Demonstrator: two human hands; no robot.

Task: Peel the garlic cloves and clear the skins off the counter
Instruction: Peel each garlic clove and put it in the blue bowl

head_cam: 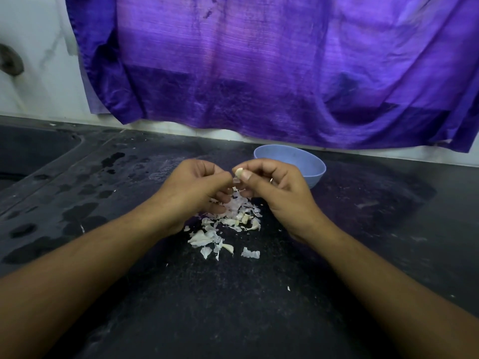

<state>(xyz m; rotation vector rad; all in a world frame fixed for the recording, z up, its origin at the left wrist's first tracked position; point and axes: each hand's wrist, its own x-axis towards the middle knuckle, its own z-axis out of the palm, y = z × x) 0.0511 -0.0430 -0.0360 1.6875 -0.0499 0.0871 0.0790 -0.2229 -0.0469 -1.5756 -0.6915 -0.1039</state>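
Head view: right hand (274,187) pinches a pale garlic clove (239,172), left hand (197,187) nipping it with curled fingertips (hands close together). Flaky white skins (228,224) litter the speckled black counter (259,294) at 6 o'clock, smooth round blue bowl (308,164) at 1 o'clock.

The view is dim, its brightest area the purple cloth (259,60) at the back, which glows as if lit from behind and casts a faint violet tint on the dark counter (233,307). Shadows there are soft and diffuse. The wide lens bows the counter's back edge, and the corners look grainy and slightly smeared.
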